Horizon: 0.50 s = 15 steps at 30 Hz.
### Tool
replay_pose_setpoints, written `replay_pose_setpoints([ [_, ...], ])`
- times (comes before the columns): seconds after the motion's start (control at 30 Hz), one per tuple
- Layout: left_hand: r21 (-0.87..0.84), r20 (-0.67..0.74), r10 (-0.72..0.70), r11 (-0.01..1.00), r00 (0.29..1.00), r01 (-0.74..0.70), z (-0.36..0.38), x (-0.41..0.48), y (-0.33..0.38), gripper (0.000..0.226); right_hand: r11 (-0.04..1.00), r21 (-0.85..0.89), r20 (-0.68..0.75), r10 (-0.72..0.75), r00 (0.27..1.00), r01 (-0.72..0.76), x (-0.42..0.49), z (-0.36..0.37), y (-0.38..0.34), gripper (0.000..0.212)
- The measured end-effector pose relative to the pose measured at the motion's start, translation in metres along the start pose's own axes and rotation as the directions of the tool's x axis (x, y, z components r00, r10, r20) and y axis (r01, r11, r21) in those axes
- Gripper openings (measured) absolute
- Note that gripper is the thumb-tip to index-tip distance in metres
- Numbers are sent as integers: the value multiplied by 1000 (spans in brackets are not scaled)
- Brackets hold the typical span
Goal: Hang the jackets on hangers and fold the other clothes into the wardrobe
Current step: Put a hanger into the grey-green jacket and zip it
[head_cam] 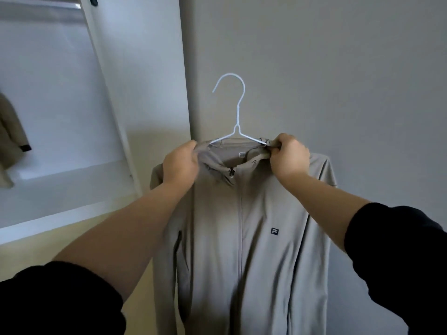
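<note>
A grey-beige zip jacket [244,238] with a small dark chest logo hangs in front of me on a white wire hanger [235,110]. The hanger's hook stands free above the collar, and its arms run inside the jacket's shoulders. My left hand [180,163] grips the collar and shoulder on the left side. On the right, my right hand [289,155] pinches the collar together with the hanger's arm. The jacket is zipped up and hangs straight down past the bottom of the view.
An open white wardrobe [135,97] stands to the left with a rail near its top. Another beige jacket [11,141] hangs inside at the far left. A plain grey wall [338,68] is behind the held jacket.
</note>
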<state>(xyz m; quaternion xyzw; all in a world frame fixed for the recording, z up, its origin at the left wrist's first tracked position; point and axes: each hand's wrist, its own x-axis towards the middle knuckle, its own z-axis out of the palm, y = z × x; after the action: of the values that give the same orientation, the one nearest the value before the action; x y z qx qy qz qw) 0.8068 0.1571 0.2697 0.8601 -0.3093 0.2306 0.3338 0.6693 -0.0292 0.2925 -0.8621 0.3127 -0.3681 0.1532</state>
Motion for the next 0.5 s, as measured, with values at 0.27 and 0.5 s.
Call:
replay_pose_setpoints([
  [0.27,-111,70,-112,987,991,120,-100,86,-4,30,986,90,379,-162,911,138,94,-55,-102,21],
  [0.5,-52,4,-222,974,975,222,-231,150,3,24,917,9,463,-358,811,400,160,-115,-214,38],
])
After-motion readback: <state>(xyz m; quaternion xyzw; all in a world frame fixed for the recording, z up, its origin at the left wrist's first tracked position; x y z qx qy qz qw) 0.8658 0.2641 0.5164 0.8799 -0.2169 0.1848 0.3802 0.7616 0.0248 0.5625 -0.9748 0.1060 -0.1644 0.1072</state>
